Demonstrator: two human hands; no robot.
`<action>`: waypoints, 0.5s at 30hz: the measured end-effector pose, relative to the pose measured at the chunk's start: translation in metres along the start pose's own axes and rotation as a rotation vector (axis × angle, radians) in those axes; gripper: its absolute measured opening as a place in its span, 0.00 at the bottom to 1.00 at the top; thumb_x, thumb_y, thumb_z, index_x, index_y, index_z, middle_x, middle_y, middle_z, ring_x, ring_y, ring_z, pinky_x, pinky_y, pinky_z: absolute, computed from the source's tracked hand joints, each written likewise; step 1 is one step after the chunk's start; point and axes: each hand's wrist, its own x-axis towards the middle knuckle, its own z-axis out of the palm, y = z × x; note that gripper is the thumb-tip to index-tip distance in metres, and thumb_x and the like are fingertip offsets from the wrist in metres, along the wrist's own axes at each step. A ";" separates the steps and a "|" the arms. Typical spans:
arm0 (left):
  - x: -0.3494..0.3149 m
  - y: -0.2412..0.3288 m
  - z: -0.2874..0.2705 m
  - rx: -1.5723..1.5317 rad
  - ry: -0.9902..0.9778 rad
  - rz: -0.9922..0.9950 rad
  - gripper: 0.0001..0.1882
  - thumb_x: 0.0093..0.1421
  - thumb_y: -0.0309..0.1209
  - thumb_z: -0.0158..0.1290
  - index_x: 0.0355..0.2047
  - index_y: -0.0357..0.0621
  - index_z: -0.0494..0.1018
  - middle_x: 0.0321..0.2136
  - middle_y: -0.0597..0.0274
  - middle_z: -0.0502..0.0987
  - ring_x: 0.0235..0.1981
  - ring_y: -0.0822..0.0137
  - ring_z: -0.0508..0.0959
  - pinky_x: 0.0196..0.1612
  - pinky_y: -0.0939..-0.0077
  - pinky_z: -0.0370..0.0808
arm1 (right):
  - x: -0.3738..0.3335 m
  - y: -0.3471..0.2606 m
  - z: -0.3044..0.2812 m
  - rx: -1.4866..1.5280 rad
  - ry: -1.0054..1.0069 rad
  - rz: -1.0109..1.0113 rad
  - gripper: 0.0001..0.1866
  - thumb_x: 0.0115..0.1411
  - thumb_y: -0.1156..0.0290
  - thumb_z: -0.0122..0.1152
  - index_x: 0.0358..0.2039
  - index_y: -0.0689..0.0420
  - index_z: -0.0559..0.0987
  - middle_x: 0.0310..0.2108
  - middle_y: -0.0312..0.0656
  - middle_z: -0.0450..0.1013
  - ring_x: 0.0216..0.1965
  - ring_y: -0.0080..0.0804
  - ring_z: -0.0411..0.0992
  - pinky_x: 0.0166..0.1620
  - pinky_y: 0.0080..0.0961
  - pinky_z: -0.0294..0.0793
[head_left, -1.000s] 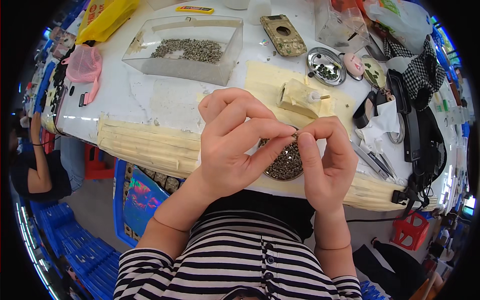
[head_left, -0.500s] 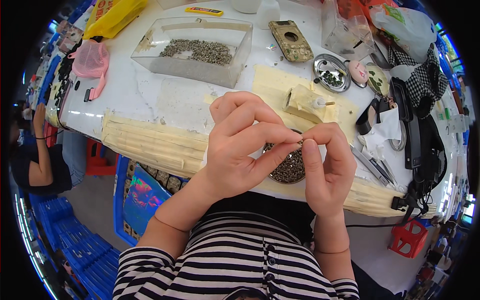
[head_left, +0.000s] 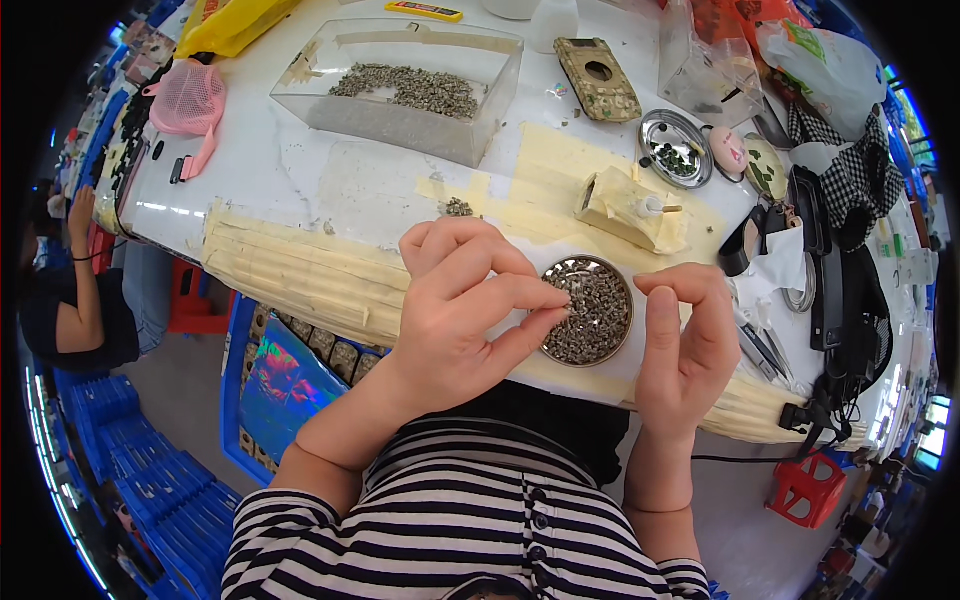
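Observation:
My left hand (head_left: 455,315) is closed in a pinch, its thumb and forefinger tips at the left rim of a round metal dish (head_left: 629,335). Whatever is between those fingertips is too small to make out. Small grey-brown pieces (head_left: 590,310) fill the dish. Right of it, my right hand (head_left: 685,345) is raised off the table, forefinger curled over the upright thumb with their tips close together. Any tiny thing between them cannot be made out. Beyond my left hand's knuckles lies a little heap of similar pieces (head_left: 459,207).
A clear bin (head_left: 400,125) with more pieces stands at the back. A camouflage model tank hull (head_left: 597,80), a taped block (head_left: 630,210) and a metal dish of dark green parts (head_left: 676,148) lie beyond my hands. Tweezers (head_left: 765,350) are at right. A person (head_left: 85,310) sits at left.
My hands have come apart from a fingertip-to-fingertip touch. The left shifted slightly left, the right moved right, uncovering the dish. The view has tilted a little, bringing the small heap into sight.

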 end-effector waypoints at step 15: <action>-0.008 0.022 0.010 -0.014 0.031 0.078 0.17 0.42 0.29 0.70 0.36 0.55 0.84 0.33 0.77 0.79 0.38 0.65 0.71 0.44 0.68 0.60 | -0.024 -0.005 -0.007 0.141 -0.165 0.085 0.03 0.54 0.80 0.65 0.31 0.62 0.82 0.29 0.41 0.74 0.31 0.35 0.69 0.35 0.26 0.67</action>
